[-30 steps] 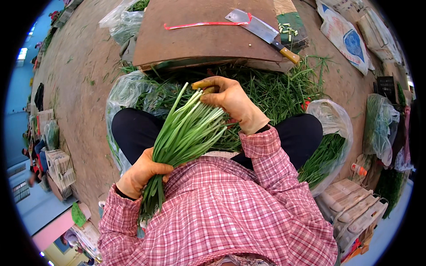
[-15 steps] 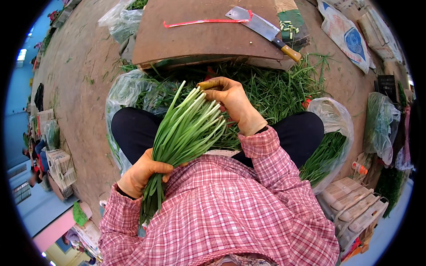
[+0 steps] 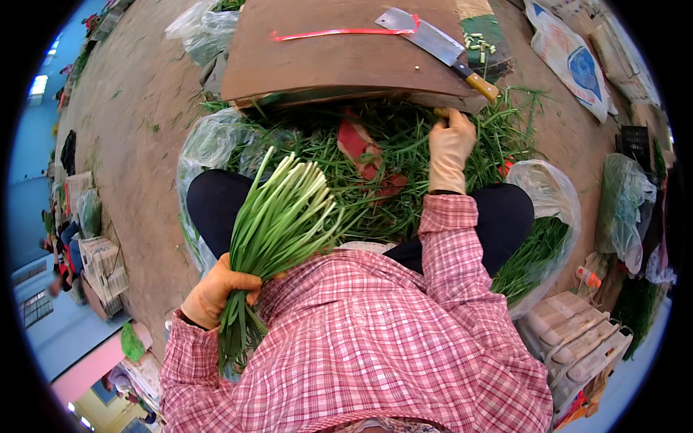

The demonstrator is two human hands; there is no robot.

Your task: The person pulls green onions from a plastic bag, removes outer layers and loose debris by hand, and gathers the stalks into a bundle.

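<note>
In my gloved left hand (image 3: 221,291) is a thick bunch of garlic chives (image 3: 278,224), gripped near the dark leafy ends. Its pale stem ends fan out upward, away from me. My gloved right hand (image 3: 452,150) is over the loose greens (image 3: 411,173), close to the front edge of a brown board (image 3: 332,68). Its fingers are curled together, and whatever they hold, if anything, is hidden. On the board a cleaver (image 3: 426,40) with a wooden handle points its grip toward my right hand. A red strip (image 3: 339,32) lies beside the blade.
Clear plastic bags flank my knees; the right bag (image 3: 552,187) holds more chives (image 3: 530,256). Short cut stem pieces (image 3: 478,47) lie at the board's far right. Stacked crates (image 3: 570,332) stand at the right, with a white sack (image 3: 570,65) farther off. People sit at the far left.
My right hand has left the stem ends and moved right and forward to the board's edge. The bunch in my left hand has shifted slightly left and down. Red material among the greens now shows.
</note>
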